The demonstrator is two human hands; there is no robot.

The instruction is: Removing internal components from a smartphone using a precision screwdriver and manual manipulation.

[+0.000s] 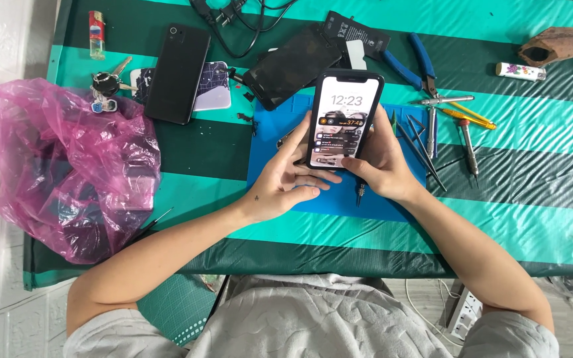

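Note:
A black smartphone (pixel 343 119) with its screen lit is held upright over a blue work mat (pixel 268 144). My left hand (pixel 281 180) grips its lower left edge, thumb lying under the bottom. My right hand (pixel 378 162) holds its right side, thumb on the lower screen. A small screwdriver (pixel 359 192) pokes out under my right hand; whether that hand grips it I cannot tell.
On the green striped tablecloth (pixel 518 219): a pink plastic bag (pixel 67 166) at left, a dark phone (pixel 177 73) on a patterned one, keys (pixel 107 85), a lighter (pixel 96 31), a detached screen (pixel 293 63), blue pliers (pixel 414 65), tweezers (pixel 422 149), screwdrivers (pixel 467 142), cables (pixel 240 16).

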